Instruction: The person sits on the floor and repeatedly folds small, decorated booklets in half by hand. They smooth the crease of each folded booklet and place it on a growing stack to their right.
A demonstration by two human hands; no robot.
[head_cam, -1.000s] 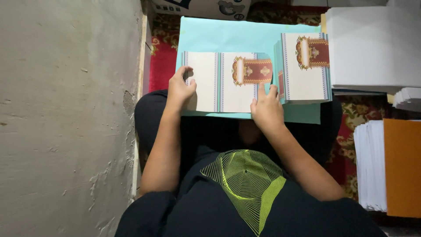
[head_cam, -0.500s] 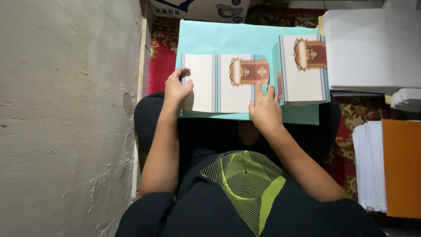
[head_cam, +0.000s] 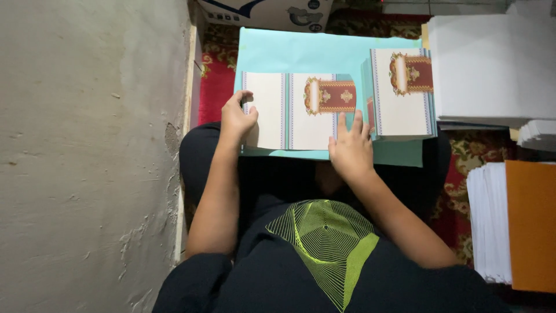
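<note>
Printed card sheet (head_cam: 301, 110): white, teal vertical stripes, red-and-gold ornament on its right panel. Lies flat, unfolded, on the turquoise paper (head_cam: 301, 49), near that paper's lower edge and just left of the stack of matching cards (head_cam: 399, 95).

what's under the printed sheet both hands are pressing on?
A light blue sheet lies under the printed sheet, showing above it and along its lower edge. The left hand and right hand rest on the printed sheet. Whatever lies beneath the blue sheet is covered.
</note>
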